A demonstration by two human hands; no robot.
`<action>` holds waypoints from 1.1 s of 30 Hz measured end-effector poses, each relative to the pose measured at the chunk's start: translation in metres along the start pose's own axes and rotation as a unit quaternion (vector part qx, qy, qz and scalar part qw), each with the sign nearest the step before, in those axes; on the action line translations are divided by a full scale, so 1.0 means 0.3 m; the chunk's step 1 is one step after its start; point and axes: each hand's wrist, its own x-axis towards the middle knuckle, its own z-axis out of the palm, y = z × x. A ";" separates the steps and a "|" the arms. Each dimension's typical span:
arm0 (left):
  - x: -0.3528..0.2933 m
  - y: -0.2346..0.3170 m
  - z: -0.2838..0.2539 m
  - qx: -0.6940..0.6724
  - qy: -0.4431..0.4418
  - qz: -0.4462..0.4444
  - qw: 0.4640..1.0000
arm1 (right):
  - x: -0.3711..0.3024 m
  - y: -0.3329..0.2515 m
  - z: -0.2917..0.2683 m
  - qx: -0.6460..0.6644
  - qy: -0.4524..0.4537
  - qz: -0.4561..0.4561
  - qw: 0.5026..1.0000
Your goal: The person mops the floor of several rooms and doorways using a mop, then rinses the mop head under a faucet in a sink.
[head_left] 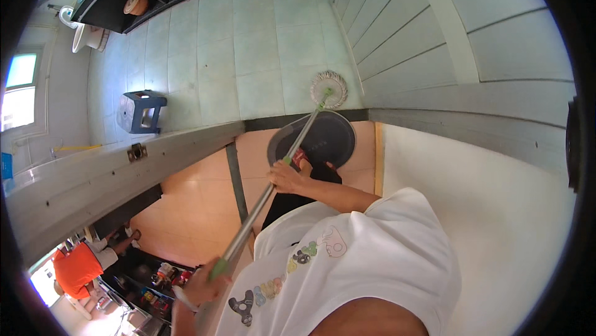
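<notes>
Left hand (203,283) fingers curled round the green top end of the mop (251,219), right hand (287,177) closed round its pole farther down, long axis slanting from lower left to upper right, pole crossing a dark mat (329,140), round head on pale tiles (257,50) beside the grey wall (410,56).

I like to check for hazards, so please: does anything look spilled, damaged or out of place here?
Nothing clearly stands out. The plastic stool looks upright, and no clear spill shows around the round string mop head. One tiny dark speck marks the green floor tiles, too small to identify.
</notes>
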 end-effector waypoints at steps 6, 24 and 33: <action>0.131 -0.101 0.216 0.104 0.123 0.022 0.987 | 0.003 0.113 -0.054 -0.062 -0.213 -0.021 0.975; 1.183 0.981 0.481 -0.105 0.048 0.149 0.982 | 0.721 1.446 -0.812 -0.295 -0.128 0.031 0.946; 1.004 0.766 0.462 -0.043 0.117 0.186 0.975 | 0.647 1.205 -0.673 -0.352 -0.192 0.031 0.915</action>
